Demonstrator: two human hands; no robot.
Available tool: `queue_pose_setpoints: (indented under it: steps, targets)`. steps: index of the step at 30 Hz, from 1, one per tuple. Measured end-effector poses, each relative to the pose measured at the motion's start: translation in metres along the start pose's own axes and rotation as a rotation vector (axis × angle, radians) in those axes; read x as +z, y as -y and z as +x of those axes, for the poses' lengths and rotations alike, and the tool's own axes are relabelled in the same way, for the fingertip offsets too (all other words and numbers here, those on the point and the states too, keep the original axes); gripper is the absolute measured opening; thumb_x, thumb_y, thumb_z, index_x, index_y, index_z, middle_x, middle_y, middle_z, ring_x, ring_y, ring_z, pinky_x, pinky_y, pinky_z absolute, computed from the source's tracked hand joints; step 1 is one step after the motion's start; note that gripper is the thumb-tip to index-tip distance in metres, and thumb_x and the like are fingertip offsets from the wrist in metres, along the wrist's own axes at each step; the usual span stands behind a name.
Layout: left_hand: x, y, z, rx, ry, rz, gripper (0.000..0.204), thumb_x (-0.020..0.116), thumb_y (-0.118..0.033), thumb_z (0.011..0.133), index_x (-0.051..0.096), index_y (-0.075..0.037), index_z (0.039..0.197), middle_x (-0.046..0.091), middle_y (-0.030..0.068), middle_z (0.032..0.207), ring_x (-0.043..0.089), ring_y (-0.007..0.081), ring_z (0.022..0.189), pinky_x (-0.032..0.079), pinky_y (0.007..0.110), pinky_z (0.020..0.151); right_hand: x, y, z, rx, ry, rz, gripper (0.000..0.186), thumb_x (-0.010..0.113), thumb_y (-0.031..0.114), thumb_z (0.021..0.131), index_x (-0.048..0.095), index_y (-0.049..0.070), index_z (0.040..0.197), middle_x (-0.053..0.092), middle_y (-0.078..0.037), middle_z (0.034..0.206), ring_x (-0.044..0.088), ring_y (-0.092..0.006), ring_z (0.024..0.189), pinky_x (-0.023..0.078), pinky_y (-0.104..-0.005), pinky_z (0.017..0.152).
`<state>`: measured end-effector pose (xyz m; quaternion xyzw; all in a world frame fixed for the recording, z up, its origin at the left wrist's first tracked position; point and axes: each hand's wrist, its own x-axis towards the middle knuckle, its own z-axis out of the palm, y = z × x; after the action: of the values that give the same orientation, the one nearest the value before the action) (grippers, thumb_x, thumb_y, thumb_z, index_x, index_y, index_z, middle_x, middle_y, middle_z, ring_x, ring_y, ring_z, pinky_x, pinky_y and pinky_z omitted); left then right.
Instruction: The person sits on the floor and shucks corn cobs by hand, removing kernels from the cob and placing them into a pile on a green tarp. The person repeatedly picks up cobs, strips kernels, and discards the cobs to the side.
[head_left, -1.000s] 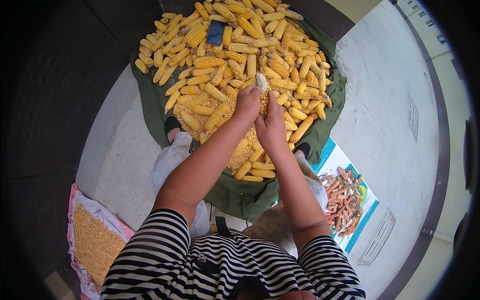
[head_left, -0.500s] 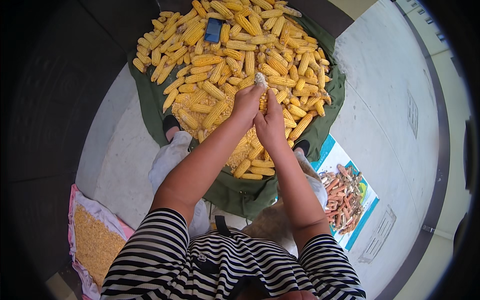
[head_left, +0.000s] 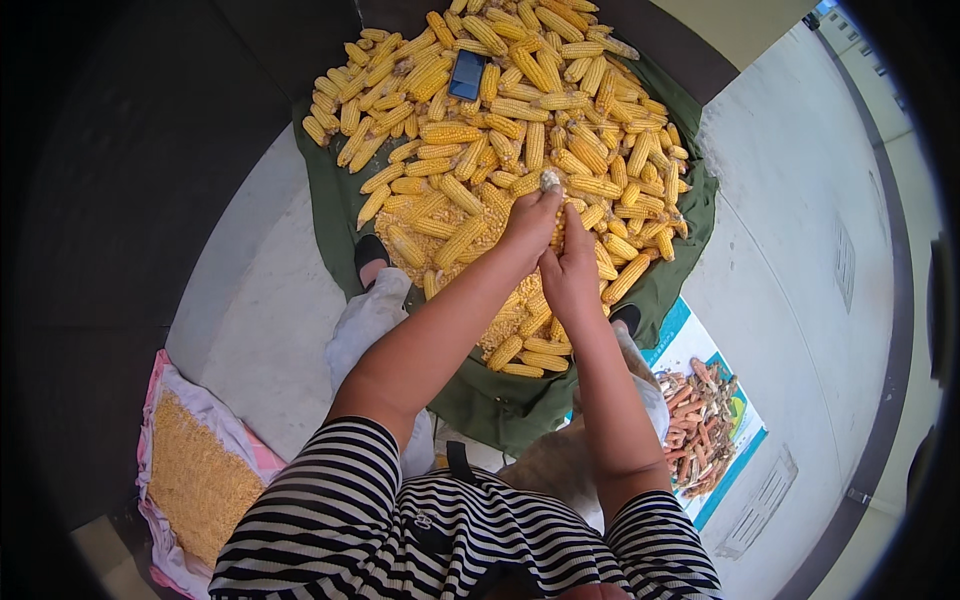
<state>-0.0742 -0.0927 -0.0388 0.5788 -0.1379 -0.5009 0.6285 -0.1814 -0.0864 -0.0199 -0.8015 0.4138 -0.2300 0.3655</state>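
Left hand point(head_left: 535, 222): fingers closed around an ear of corn point(head_left: 550, 180), its pale, rough tip, bare of kernels, showing past the thumb. Right hand point(head_left: 570, 275): just beside it, closed about the ear's lower, yellow-kernelled part. The ear is over the middle of the pile.

Further items, left to right:
- Dry kernels point(head_left: 200, 475), golden, granular, spread on a pale cloth point(head_left: 240, 425) with pink edging.
- Green cloth point(head_left: 500, 405), creased, folded at its rim.
- Smartphone point(head_left: 466, 75), dark, flat, rectangular, lying on ears.
- Loose kernels point(head_left: 508, 318), among ears on the green cloth.
- Piled ears point(head_left: 590, 150), yellow, tapered, knobbly.
- Stripped cobs point(head_left: 700, 425), reddish and whitish, rough, heaped on a white-and-teal sheet point(head_left: 690, 340).
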Motion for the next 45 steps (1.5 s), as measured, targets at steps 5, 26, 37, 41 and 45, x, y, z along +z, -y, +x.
queue_pose_setpoints:
  steps: [5, 26, 37, 41, 45]
  targets:
    - [-0.001, -0.003, 0.003, -0.104, -0.009, -0.085, 0.038, 0.048, -0.035, 0.100, 0.059, 0.002, 0.103, 0.058, 0.0072, 0.094, 0.056, 0.0149, 0.082, 0.047, 0.033, 0.071, 0.007, -0.020, 0.005, -0.074, -0.054, 0.096, 0.065, 0.058, 0.010, 0.085, 0.033, -0.009, 0.141, 0.052, -0.029, 0.121, 0.059, -0.0287, 0.094, 0.048, -0.0360, 0.083]
    - [-0.012, 0.011, 0.014, -0.223, 0.259, -0.329, 0.040, 0.056, -0.032, 0.097, 0.052, 0.001, 0.119, 0.056, 0.0106, 0.103, 0.059, 0.0174, 0.079, 0.050, 0.034, 0.064, -0.004, -0.011, 0.011, 0.333, -0.001, 0.743, 0.070, 0.057, 0.009, 0.083, 0.028, -0.006, 0.146, 0.060, -0.009, 0.077, 0.054, -0.0122, 0.063, 0.043, -0.0247, 0.056]
    - [0.002, 0.011, 0.010, -0.269, 0.112, -0.271, 0.031, 0.053, -0.036, 0.097, 0.053, -0.006, 0.104, 0.053, 0.0062, 0.076, 0.052, 0.0176, 0.055, 0.039, 0.035, 0.042, 0.004, -0.015, 0.006, 0.335, 0.008, 0.801, 0.069, 0.056, 0.008, 0.084, 0.028, -0.006, 0.146, 0.057, -0.006, 0.074, 0.050, -0.0103, 0.060, 0.040, -0.0241, 0.053]
    - [-0.002, 0.012, 0.013, -0.292, 0.241, -0.443, 0.030, 0.054, -0.032, 0.097, 0.053, -0.005, 0.109, 0.059, 0.0076, 0.089, 0.059, 0.0163, 0.067, 0.048, 0.032, 0.055, -0.006, -0.009, 0.008, 0.400, 0.006, 0.912, 0.067, 0.056, 0.007, 0.087, 0.026, -0.004, 0.147, 0.058, -0.006, 0.075, 0.051, -0.0113, 0.062, 0.044, -0.0259, 0.058]
    - [-0.010, 0.018, 0.020, -0.253, 0.365, -0.398, 0.032, 0.054, -0.034, 0.098, 0.051, -0.006, 0.112, 0.061, 0.0092, 0.091, 0.059, 0.0170, 0.064, 0.047, 0.032, 0.052, -0.013, -0.011, 0.014, 0.436, -0.011, 1.020, 0.067, 0.056, 0.007, 0.088, 0.026, -0.003, 0.147, 0.058, -0.006, 0.077, 0.051, -0.0115, 0.063, 0.045, -0.0263, 0.058]
